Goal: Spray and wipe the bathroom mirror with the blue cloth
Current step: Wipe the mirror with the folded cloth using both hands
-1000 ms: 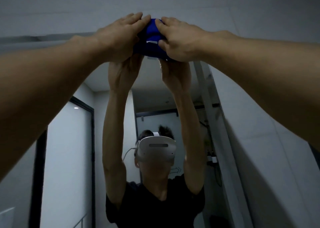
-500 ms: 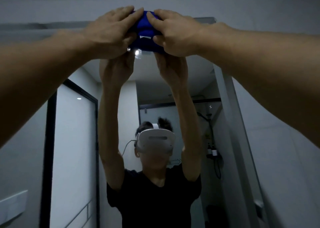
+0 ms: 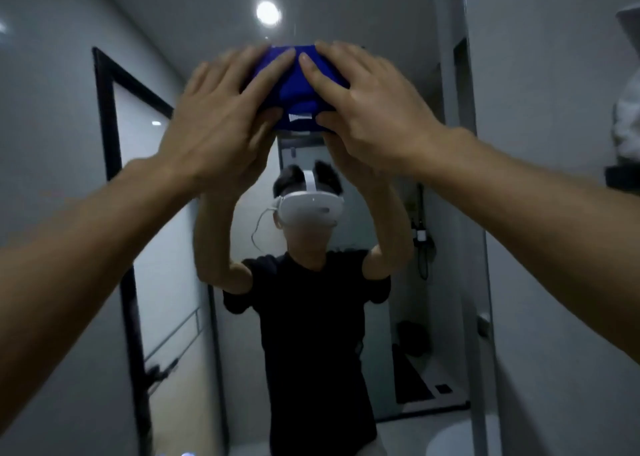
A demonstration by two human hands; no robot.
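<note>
Both hands are up on the glass here, upper middle of the frame. The left hand [image 3: 221, 123] and right hand [image 3: 367, 109] sit side by side on the bunched blue cloth [image 3: 294, 81], fingers spread fairly straight and pressing it flat against the mirror [image 3: 346, 22]. Thumbs come in underneath, either side of the tag, but they look more like they're pushing than pinching. Fingertips nearly meet over the top of the cloth.

Edges and room: the mirror's right edge runs top to bottom as a pale strip [image 3: 450, 74], right of centre, well apart from the cloth. Plenty of glass below and to the left of the hands. Off the mirror, far right of the frame, there's a dark ledge [image 3: 621, 178] with something white sitting on it, too blurry to say what.

Writing: the cloth has a small white tag [image 3: 300, 117] at its lower edge, between the two thumbs. There may be print on it but it's too small to read.

In the reflection you get the person in a black t-shirt [image 3: 311, 317] with a white headset [image 3: 311, 209], a round ceiling light [image 3: 268, 12] at top centre, and a black-framed door [image 3: 138, 213] on the left. Lower right there's a curved pale rim [image 3: 450, 438], maybe a basin, can't tell what's in it.
</note>
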